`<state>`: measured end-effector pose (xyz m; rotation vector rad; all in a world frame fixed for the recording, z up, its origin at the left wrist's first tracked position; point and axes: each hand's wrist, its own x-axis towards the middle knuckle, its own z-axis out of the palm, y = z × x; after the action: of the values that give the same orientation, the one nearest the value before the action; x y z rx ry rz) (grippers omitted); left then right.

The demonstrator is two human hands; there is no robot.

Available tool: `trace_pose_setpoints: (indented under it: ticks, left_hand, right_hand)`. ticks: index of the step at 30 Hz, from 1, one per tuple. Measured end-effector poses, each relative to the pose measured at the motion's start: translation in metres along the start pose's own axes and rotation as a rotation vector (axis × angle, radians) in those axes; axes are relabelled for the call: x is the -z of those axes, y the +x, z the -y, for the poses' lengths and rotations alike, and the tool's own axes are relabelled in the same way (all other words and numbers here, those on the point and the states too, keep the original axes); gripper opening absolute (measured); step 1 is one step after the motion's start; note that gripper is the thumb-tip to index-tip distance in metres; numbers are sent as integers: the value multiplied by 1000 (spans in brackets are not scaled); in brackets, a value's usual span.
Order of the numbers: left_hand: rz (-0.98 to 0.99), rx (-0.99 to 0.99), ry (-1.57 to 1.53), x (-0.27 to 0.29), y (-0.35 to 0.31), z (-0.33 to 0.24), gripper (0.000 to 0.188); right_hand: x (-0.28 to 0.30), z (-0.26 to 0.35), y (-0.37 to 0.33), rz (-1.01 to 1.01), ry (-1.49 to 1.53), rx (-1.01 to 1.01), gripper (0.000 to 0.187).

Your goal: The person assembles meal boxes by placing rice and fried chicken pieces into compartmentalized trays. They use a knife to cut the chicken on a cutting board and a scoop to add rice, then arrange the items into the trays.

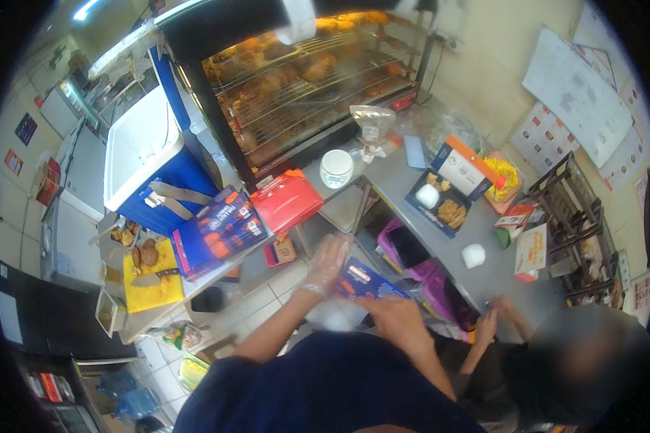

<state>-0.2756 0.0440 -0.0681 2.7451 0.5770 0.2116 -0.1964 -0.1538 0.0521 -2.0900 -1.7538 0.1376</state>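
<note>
We've got the blue box (372,280) just below mid-frame, fingers of our gloved left hand (328,267) clamped on its left end. Our right hand (397,321) is at its lower edge, but we can't tell if those fingers grip. Yellow board (139,297)'s off left.

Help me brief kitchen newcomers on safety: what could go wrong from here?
1. The dark-handled metal knife lies exposed on the yellow rectangular cutting board; a careless reach might cut someone.
2. The dark-blue printed cardboard box is between the clear-plastic-gloved left hand and the right hand; a loose grip could drop it.
3. A dark-clothed co-worker is close on the right; elbows might bump.
</note>
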Motion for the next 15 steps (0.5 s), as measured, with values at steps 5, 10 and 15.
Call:
trace_pose_setpoints:
  ticks: [5,10,15]
  left_hand:
    - [31,-21,-729,-109,-8,2,96]
    - [70,266,-815,-146,-21,-26,74]
    - [450,184,-188,-151,-27,0,50]
  right_hand:
    - [8,-43,-12,-382,-180,-136,46]
    - [-79,-135,-43,-626,547,-650,112]
    - [-125,-146,-25,-289,632,-465,102]
